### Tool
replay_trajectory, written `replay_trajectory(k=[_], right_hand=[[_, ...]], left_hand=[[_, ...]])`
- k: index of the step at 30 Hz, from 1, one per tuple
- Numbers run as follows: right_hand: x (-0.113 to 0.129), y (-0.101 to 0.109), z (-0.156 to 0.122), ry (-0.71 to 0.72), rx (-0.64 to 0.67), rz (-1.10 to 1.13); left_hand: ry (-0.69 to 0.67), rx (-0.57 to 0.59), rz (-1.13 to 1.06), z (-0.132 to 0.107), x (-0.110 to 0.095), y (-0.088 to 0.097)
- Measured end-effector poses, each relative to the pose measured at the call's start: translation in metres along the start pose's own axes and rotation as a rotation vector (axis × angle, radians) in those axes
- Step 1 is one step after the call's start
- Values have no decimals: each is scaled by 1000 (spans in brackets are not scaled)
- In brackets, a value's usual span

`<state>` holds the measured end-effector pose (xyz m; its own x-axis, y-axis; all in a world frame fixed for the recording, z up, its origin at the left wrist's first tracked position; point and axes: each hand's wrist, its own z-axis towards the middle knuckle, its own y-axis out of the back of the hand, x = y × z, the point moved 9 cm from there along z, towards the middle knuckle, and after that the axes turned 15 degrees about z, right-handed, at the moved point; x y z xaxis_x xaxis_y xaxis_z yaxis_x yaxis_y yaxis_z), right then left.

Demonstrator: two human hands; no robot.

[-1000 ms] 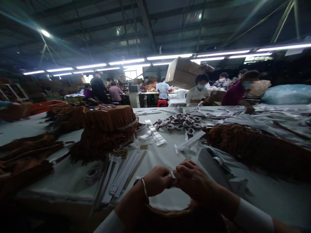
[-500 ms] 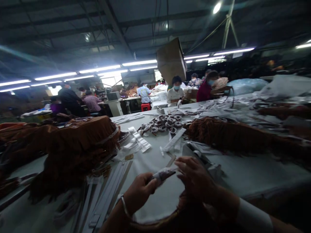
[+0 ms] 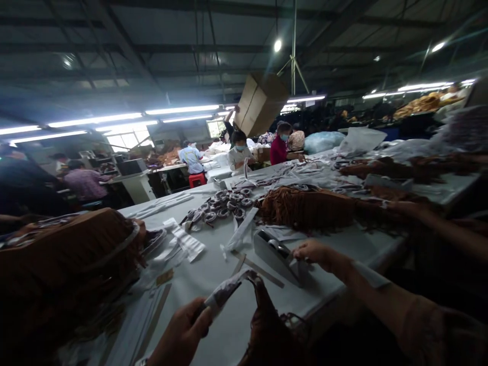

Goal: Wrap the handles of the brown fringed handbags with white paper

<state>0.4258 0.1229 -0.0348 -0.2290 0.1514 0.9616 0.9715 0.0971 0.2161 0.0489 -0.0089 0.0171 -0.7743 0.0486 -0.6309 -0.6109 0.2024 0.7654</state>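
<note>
While steadying the wrapped strap, near centre and held by the closed left hand, best to draw straight and evenly from the tape dispenser, right hand partly curled at its right end, grasp impossible to tell.

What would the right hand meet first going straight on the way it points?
Probably the tape dispenser: the right hand points at it, fingertips at its near end. Contact is unclear, as depth is hard to judge here.
</note>
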Motion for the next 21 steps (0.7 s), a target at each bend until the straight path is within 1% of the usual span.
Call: replay_trajectory(k=[3,6,8,10,11,12,13,15,17,19,21], right_hand=[[-2,16,-12,18,-60,10],[-22,23,-28,-13,-114,-15],[-41,17,-40,-53,-123,-45],[-52,3,-51,-76,-112,-71],[-50,-8,-57,-73,-89,-68],[-43,-24,-64,-52,-47,-43],[-29,-44,-71,-18,13,1],[10,-92,-88,77,175,143],[49,-140,-106,127,308,282],[73,-185,-117,100,382,382],[81,-221,-120,61,394,457]], left_hand=[[9,-11,-13,-1,1,1],[-1,-18,-5,0,0,2],[-7,-31,3,0,0,3],[-21,-49,3,0,-1,3],[-30,-58,2,-1,-2,3],[-38,-69,1,-2,-3,3],[-44,-82,-2,-4,-5,4],[-51,-118,-12,-8,-9,5],[-65,-171,-19,-11,-15,8],[-89,-235,4,-15,-22,11],[-124,-311,43,-20,-28,15]])
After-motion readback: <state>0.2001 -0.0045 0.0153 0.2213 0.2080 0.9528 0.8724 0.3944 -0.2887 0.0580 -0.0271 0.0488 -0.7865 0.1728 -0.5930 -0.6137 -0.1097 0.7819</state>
